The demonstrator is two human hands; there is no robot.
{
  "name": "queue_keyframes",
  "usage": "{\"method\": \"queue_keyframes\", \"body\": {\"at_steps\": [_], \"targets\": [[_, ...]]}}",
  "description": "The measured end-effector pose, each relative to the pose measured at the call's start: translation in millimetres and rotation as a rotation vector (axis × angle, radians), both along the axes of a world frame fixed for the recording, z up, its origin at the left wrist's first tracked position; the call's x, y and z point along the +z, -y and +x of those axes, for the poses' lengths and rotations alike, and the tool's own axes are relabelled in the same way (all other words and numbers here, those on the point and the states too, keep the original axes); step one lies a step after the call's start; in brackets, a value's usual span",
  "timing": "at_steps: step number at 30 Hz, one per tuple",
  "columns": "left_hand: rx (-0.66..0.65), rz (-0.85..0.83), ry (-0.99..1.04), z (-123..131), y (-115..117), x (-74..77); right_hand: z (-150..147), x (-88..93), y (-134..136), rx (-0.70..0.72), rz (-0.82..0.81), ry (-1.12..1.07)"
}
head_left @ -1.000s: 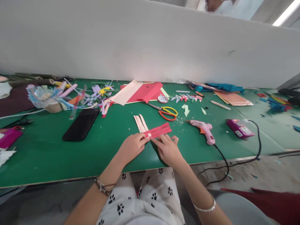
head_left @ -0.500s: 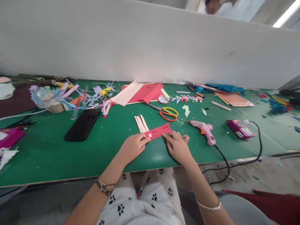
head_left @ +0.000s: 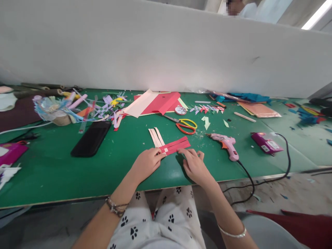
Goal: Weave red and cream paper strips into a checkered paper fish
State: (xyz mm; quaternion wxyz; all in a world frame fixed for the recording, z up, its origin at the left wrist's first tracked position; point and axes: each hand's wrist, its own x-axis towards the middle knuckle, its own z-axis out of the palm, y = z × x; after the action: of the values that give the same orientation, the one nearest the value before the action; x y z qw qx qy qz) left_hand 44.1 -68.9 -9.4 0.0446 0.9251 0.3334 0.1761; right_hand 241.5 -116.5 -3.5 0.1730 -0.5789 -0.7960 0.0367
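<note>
Red paper strips point(head_left: 178, 143) lie slanting on the table in front of me, crossed at their left end by pale pink paper strips point(head_left: 156, 137) in a small checkered weave. My left hand point(head_left: 146, 164) pinches the woven crossing, thumb and fingertips on the paper. The strips' loose pink ends point away from me. At the lower edge of the red strips is my right hand point(head_left: 194, 164), fingers apart and slightly bent, its index fingertip at the paper's edge. Scissors point(head_left: 185, 125) with yellow and orange handles rest beyond the strips.
A pink glue gun point(head_left: 225, 143) lies to the right, its cord running to a purple box point(head_left: 267, 143). A black phone point(head_left: 90, 139) is at left. Colored paper sheets point(head_left: 155, 103) and woven scraps point(head_left: 207, 109) line the back, below a pale partition point(head_left: 166, 48).
My right hand has shifted slightly left and toward me along the red strips' lower edge, uncovering more of their right end. My left hand stays on the weave.
</note>
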Motion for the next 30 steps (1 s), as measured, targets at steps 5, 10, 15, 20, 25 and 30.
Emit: {"method": "queue_keyframes", "body": {"at_steps": [5,10,15,20,25,30], "targets": [[-0.004,0.006,0.02,-1,0,-1.9,5,-0.8,-4,-0.101,-0.011,0.013],[-0.005,0.017,0.028,-2,-1,-3.5,11,-2.0,-7,-0.423,0.126,0.052],[-0.009,0.016,0.032,-1,0,-3.7,5,-1.6,-3,-0.201,0.098,0.048],[-0.001,0.022,0.024,-2,0,-3.8,6,-2.9,-3,-0.272,0.06,0.021],[0.007,0.003,0.006,-2,0,-2.3,8,-3.2,-4,-0.466,0.179,0.04],[0.018,-0.014,0.01,-1,0,-1.6,10,-4.2,-4,-0.063,0.058,0.077]]}}
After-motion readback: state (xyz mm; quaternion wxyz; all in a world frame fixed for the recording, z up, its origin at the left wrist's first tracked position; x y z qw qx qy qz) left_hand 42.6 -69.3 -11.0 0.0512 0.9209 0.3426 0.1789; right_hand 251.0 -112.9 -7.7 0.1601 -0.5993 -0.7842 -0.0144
